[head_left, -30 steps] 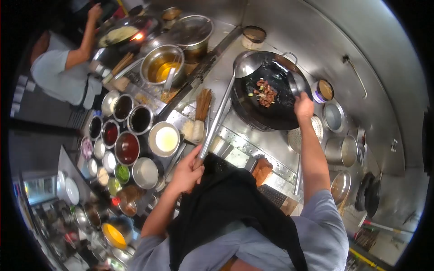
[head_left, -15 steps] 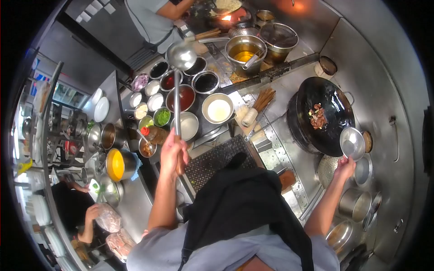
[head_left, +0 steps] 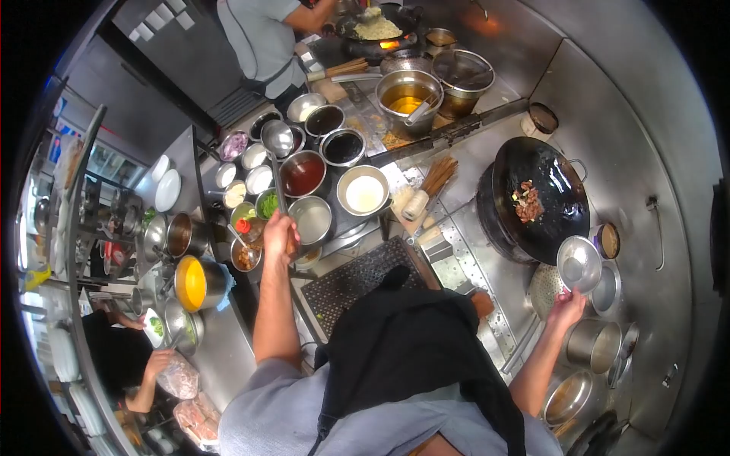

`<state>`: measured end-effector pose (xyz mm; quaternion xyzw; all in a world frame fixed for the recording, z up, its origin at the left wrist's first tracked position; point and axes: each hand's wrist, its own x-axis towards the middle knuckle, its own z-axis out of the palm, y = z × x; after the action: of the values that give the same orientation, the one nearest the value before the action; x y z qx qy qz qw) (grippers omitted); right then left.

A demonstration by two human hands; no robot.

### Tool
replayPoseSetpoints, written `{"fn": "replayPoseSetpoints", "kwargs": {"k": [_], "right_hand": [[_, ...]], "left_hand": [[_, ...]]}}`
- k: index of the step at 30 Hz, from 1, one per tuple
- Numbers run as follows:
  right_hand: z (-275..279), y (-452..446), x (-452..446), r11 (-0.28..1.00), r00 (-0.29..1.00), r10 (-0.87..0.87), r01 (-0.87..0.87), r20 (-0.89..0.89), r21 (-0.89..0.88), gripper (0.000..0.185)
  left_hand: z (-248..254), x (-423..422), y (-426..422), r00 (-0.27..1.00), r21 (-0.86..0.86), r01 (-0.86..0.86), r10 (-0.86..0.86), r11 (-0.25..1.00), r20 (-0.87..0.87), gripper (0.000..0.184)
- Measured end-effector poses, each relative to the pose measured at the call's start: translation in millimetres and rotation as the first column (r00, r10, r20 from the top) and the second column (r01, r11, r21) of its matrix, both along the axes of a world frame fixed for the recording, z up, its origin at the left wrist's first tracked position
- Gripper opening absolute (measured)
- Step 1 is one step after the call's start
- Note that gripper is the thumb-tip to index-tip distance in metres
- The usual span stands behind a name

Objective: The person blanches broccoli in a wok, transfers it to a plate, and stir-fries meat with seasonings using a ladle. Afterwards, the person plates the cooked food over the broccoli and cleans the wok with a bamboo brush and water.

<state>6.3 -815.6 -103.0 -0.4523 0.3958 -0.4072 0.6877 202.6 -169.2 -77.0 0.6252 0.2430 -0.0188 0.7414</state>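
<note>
My left hand (head_left: 280,234) is wrapped round the handle of a long steel ladle (head_left: 278,139). The ladle's bowl hangs over the cluster of seasoning containers, near a pot of red sauce (head_left: 304,173) and a bowl of chopped greens (head_left: 268,204). On the right, my right hand (head_left: 566,307) grips the rim of a small metal bowl (head_left: 579,264), which looks bare inside. That bowl is beside the near edge of a black wok (head_left: 563,216). Browned chopped pieces (head_left: 527,202) lie in the wok's middle.
A pot of yellow oil (head_left: 407,97) stands beyond the containers. Another person (head_left: 262,38) works at a wok with pale food (head_left: 378,27). At left, a co-worker's hand (head_left: 158,360) is near bagged meat. Metal pots (head_left: 593,343) stand at lower right.
My left hand has brought the ladle left and lower over the seasoning containers. My right hand still holds the metal bowl, slightly nearer and to the left; the whole view has shifted a little.
</note>
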Motion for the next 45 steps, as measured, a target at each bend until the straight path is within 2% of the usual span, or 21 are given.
{"fn": "replayPoseSetpoints", "kwargs": {"k": [6,8,12,14,17,18,20,23,25,28,29,30,33,34,35,36,38,40,42,43,45], "right_hand": [[-5,2,-4,0.999,1.000,-0.011,0.012,-0.013,0.048,0.008],[-5,3,-3,0.998,0.999,-0.025,0.027,-0.030,0.064,0.008],[-4,2,-3,0.996,1.000,-0.004,0.004,0.001,0.091,0.010],[-10,-1,-7,0.995,1.000,-0.002,0.000,0.022,0.095,0.013],[-19,-5,-6,0.995,0.997,-0.071,0.069,0.033,0.074,0.012],[-17,-2,-7,0.991,0.993,-0.111,0.108,0.030,0.075,0.011],[-6,6,-13,0.992,0.994,-0.104,0.101,0.030,0.072,0.011],[0,18,-30,0.975,0.976,-0.217,0.216,0.014,0.049,0.009],[4,26,-49,0.980,0.979,-0.198,0.198,0.039,0.014,0.007],[12,49,-87,0.927,0.926,-0.376,0.376,0.033,0.011,0.006],[19,62,-103,0.900,0.900,-0.435,0.436,0.025,-0.001,0.006],[20,72,-123,0.875,0.875,-0.483,0.483,0.012,-0.004,0.005],[11,117,-191,0.666,0.666,-0.746,0.746,-0.005,-0.005,0.007],[6,138,-219,0.577,0.577,-0.816,0.816,0.016,0.006,0.008],[-2,166,-251,0.521,0.521,-0.853,0.853,-0.002,-0.019,0.012],[-11,200,-281,0.415,0.405,-0.907,0.907,-0.117,-0.070,0.014],[-31,286,-340,0.181,0.165,-0.964,0.982,-0.210,-0.061,0.021],[-50,389,-390,-0.111,-0.112,-0.932,0.994,-0.344,-0.023,0.024],[-68,496,-419,-0.392,-0.370,-0.856,0.920,-0.361,-0.013,0.022],[-70,545,-422,-0.466,-0.440,-0.812,0.884,-0.383,-0.027,0.027],[-78,628,-420,-0.708,-0.661,-0.627,0.704,-0.413,-0.052,0.033]], "left_hand": [[-2,4,6,1.000,-0.083,-0.011,0.011,0.996,-0.007,0.018],[3,0,10,0.998,-0.268,-0.034,0.047,0.963,0.043,0.011],[46,-30,1,0.997,-0.373,0.018,0.009,0.928,0.071,0.029],[69,-50,-6,0.988,-0.360,0.136,-0.097,0.923,0.124,0.050],[115,-79,-35,0.984,-0.240,0.176,-0.168,0.955,0.052,0.063],[128,-83,-48,0.974,-0.276,0.228,-0.219,0.934,0.063,0.065],[136,-81,-66,0.915,-0.264,0.403,-0.387,0.876,0.110,0.070],[134,-65,-101,0.844,-0.195,0.530,-0.535,0.825,0.033,0.073],[127,-46,-125,0.773,-0.103,0.628,-0.633,0.771,-0.028,0.072],[116,-8,-171,0.575,0.089,0.818,-0.804,0.568,-0.151,0.069],[104,9,-181,0.453,0.216,0.885,-0.873,0.414,-0.181,0.067],[92,25,-194,0.378,0.206,0.917,-0.909,0.341,-0.175,0.067],[67,59,-239,0.208,0.457,0.886,-0.947,0.077,-0.245,0.066],[52,74,-255,0.150,0.458,0.889,-0.958,0.022,-0.246,0.066],[29,90,-271,0.096,0.620,0.780,-0.964,-0.081,-0.246,0.066],[16,99,-286,0.047,0.757,0.633,-0.968,-0.164,-0.248,0.066],[22,95,-327,-0.036,0.788,0.583,-0.975,-0.198,-0.218,0.065],[54,71,-375,-0.100,0.541,0.827,-0.987,-0.153,-0.127,0.064],[69,52,-427,-0.237,0.355,0.902,-0.969,-0.246,-0.071,0.066],[74,40,-454,-0.299,0.225,0.928,-0.954,-0.297,-0.030,0.067],[73,7,-505,-0.384,0.086,0.921,-0.922,-0.379,0.044,0.069]]}}
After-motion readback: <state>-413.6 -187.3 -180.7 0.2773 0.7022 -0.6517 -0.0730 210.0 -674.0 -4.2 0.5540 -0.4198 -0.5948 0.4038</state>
